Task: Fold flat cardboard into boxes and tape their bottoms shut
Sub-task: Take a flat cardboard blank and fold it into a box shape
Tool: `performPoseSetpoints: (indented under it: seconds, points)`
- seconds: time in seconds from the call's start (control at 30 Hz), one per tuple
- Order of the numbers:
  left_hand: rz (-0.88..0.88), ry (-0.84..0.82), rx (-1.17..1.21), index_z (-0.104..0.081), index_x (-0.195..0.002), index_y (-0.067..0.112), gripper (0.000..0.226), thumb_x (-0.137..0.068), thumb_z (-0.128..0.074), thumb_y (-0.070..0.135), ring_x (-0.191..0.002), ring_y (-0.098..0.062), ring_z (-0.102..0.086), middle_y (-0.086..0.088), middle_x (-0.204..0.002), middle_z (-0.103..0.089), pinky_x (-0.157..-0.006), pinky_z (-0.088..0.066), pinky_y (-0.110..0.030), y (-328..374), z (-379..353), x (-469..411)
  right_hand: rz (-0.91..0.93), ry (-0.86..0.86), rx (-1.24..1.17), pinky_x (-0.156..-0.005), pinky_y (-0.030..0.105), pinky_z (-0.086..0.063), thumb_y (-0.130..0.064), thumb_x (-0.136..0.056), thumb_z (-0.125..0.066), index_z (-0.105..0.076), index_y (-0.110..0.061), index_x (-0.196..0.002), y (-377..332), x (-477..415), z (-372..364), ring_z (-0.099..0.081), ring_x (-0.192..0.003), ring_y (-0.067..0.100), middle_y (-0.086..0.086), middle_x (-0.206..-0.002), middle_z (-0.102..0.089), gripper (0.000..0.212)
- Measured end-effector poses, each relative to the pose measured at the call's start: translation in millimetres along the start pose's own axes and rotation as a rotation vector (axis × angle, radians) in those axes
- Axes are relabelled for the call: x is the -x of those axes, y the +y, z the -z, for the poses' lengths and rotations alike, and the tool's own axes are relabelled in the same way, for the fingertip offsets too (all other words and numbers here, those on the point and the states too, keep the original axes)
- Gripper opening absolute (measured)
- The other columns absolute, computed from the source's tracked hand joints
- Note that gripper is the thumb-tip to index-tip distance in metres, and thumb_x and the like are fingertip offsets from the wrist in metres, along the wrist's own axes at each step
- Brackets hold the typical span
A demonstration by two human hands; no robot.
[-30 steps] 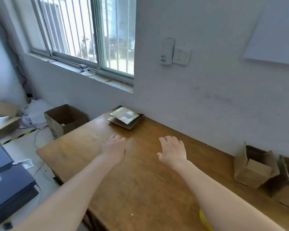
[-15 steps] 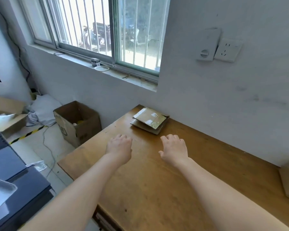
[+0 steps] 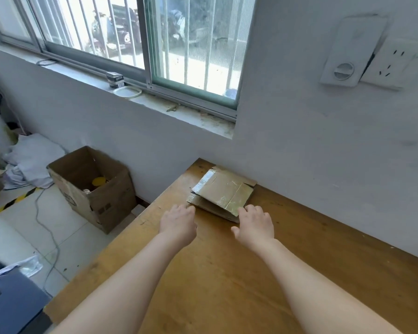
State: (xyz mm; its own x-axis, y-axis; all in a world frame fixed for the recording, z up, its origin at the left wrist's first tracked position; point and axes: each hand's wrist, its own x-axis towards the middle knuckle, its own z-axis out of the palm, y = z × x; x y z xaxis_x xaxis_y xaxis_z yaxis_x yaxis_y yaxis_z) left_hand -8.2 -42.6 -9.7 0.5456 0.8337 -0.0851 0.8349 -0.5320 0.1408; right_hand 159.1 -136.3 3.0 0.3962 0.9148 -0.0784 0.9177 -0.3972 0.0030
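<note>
Forearms stretch out side by side over the wooden table [image 3: 227, 273], palms down. The left hand [image 3: 178, 224] has its fingers curled loosely, empty, knuckles just short of the near left corner of the flattened cardboard stack [image 3: 223, 192]. The right hand [image 3: 255, 226] is spread a little, fingertips reaching the stack's near right edge, gripping nothing. The taped, flat stack lies at the table's far corner near the wall. An open carton [image 3: 92, 186] stands on the floor to the left.

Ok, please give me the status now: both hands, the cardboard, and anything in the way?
Left hand open, empty, at the flat cardboard stack. Right hand open, fingers at its near edge. Stack lies flat on the wooden table. Nothing in the way.
</note>
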Motion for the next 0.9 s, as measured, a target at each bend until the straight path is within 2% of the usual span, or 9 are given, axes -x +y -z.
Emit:
performPoseSetpoints:
  seconds: [0.1, 0.2, 0.3, 0.4, 0.47, 0.57, 0.63, 0.73, 0.9]
  points:
    - [0.020, -0.047, 0.119, -0.044, -0.128, 0.018, 0.039, -0.096, -0.048, 0.039, -0.115, -0.023, -0.047, -0.004, -0.124, -0.050, -0.085, -0.042, -0.035, -5, -10, -36, -0.044, -0.032, -0.014, -0.099, 0.036, -0.038, -0.047, -0.092, -0.053, -0.046, -0.020, -0.133, -7, -28, -12, -0.043, -0.123, 0.024, 0.005, -0.135, -0.048, 0.048]
    - [0.075, -0.070, 0.278, -0.035, -0.139, 0.014, 0.049, -0.097, -0.047, 0.036, -0.123, -0.024, -0.042, -0.006, -0.135, -0.043, -0.096, -0.041, -0.036, -9, -20, -71, -0.094, -0.046, -0.060, -0.111, 0.039, -0.028, -0.045, -0.092, -0.056, -0.034, -0.023, -0.145, -15, -53, -23, -0.026, -0.141, 0.028, 0.010, -0.154, -0.028, 0.061]
    - [0.155, -0.117, 0.486, -0.038, -0.133, 0.008, 0.039, -0.100, -0.043, 0.028, -0.119, -0.029, -0.044, -0.013, -0.130, -0.046, -0.094, -0.040, -0.038, -9, -27, -104, -0.108, -0.038, -0.051, -0.116, 0.040, -0.018, -0.043, -0.091, -0.059, -0.021, -0.024, -0.151, -19, -76, -33, -0.007, -0.148, 0.028, 0.011, -0.161, -0.009, 0.073]
    - [0.245, -0.187, 0.661, -0.046, -0.126, 0.004, 0.033, -0.101, -0.041, 0.025, -0.110, -0.032, -0.051, -0.015, -0.124, -0.050, -0.086, -0.043, -0.038, -9, -34, -131, -0.129, -0.075, -0.044, -0.118, 0.041, -0.014, -0.040, -0.092, -0.058, -0.012, -0.024, -0.154, -20, -92, -44, -0.001, -0.149, 0.030, 0.011, -0.162, 0.000, 0.079]
    - [0.328, -0.212, 0.809, -0.053, -0.120, 0.003, 0.034, -0.099, -0.044, 0.028, -0.103, -0.031, -0.057, -0.013, -0.117, -0.057, -0.081, -0.046, -0.037, -9, -39, -143, -0.136, -0.093, -0.075, -0.118, 0.041, -0.016, -0.034, -0.093, -0.058, -0.011, -0.024, -0.154, -18, -99, -52, -0.003, -0.149, 0.029, 0.010, -0.162, -0.001, 0.077]
    - [0.478, -0.270, 1.125, -0.060, -0.104, 0.006, 0.027, -0.095, -0.054, 0.030, -0.082, -0.026, -0.065, -0.010, -0.092, -0.065, -0.078, -0.056, -0.037, -9, -50, -156, -0.130, -0.093, -0.132, -0.117, 0.039, -0.021, -0.029, -0.093, -0.057, -0.014, -0.025, -0.154, -12, -104, -63, -0.009, -0.148, 0.025, 0.006, -0.162, -0.007, 0.074]
    - [0.550, -0.327, 1.290, -0.058, -0.111, 0.003, 0.025, -0.095, -0.056, 0.023, -0.068, -0.020, -0.063, -0.013, -0.099, -0.064, -0.067, -0.058, -0.033, -4, -53, -160, -0.124, -0.065, -0.142, -0.117, 0.037, -0.022, -0.030, -0.092, -0.058, -0.015, -0.026, -0.153, -8, -105, -68, -0.011, -0.148, 0.024, 0.005, -0.162, -0.010, 0.075]
    - [0.635, -0.381, 1.513, -0.042, -0.135, 0.003, 0.040, -0.097, -0.050, 0.009, -0.072, -0.022, -0.066, -0.016, -0.126, -0.054, -0.067, -0.060, -0.033, 5, -54, -158, -0.136, -0.029, -0.170, -0.117, 0.037, -0.019, -0.031, -0.091, -0.058, -0.015, -0.028, -0.153, -4, -99, -72, -0.011, -0.148, 0.022, 0.005, -0.162, -0.010, 0.075]
    - [0.556, -0.281, 1.540, -0.045, -0.125, 0.008, 0.028, -0.097, -0.049, 0.006, -0.079, -0.025, -0.069, -0.015, -0.123, -0.054, -0.068, -0.060, -0.036, 25, -43, -133, -0.222, 0.027, -0.366, -0.117, 0.038, -0.018, -0.040, -0.088, -0.054, -0.019, -0.028, -0.153, -1, -75, -68, -0.010, -0.148, 0.021, 0.004, -0.162, -0.011, 0.075]
